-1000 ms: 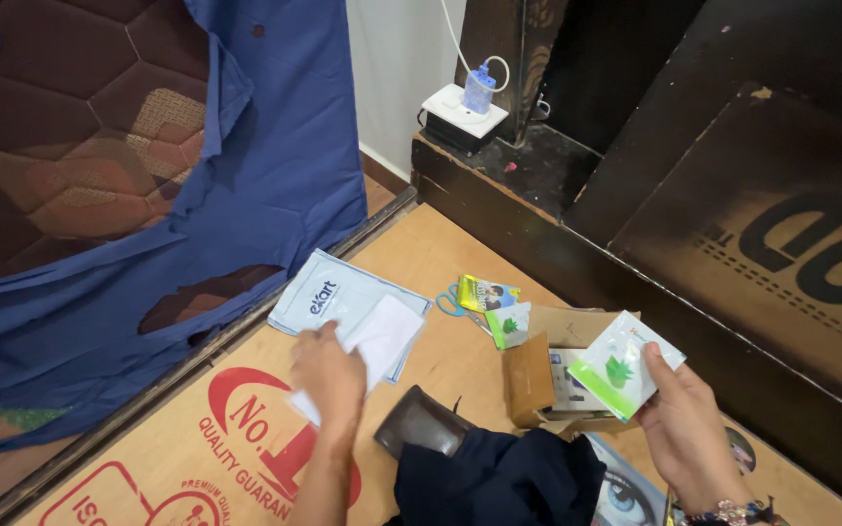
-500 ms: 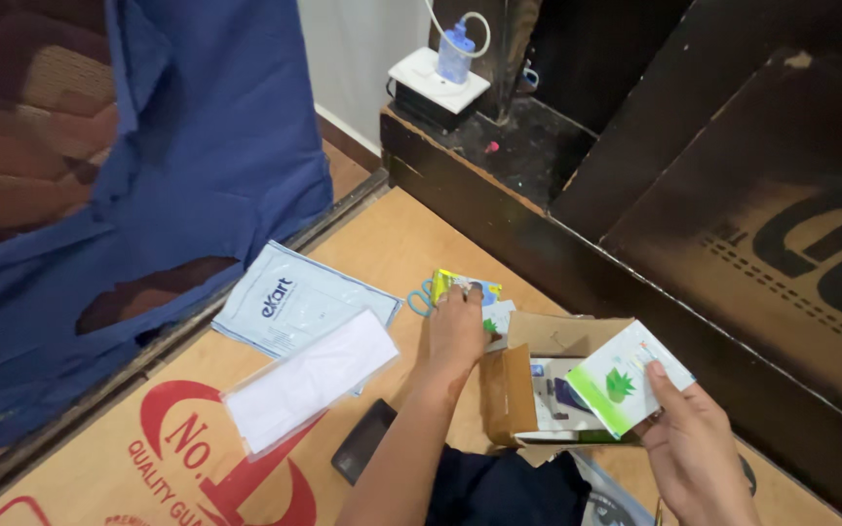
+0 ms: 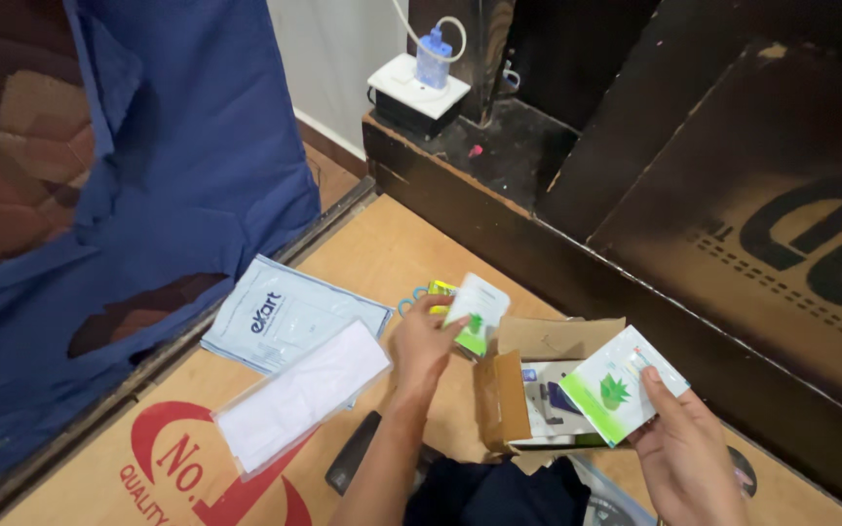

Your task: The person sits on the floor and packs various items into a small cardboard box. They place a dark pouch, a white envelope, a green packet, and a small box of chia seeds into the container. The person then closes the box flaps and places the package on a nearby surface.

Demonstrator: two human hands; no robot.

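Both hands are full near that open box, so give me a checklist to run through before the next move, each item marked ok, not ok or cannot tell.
1. Left hand grips small white-and-green sachet: ok, pinched at its lower edge.
2. Right hand grips larger white-and-green sachet with a plant picture: ok.
3. Open brown cardboard box flaps clear: ok, the side flap stands open.
4. Room in the box: cannot tell, printed packets cover its inside.
5. Blue-handled scissors away from the hands: not ok, they lie just beside the left hand.
6. Clear plastic sleeve holding white paper lies flat on the board: ok.
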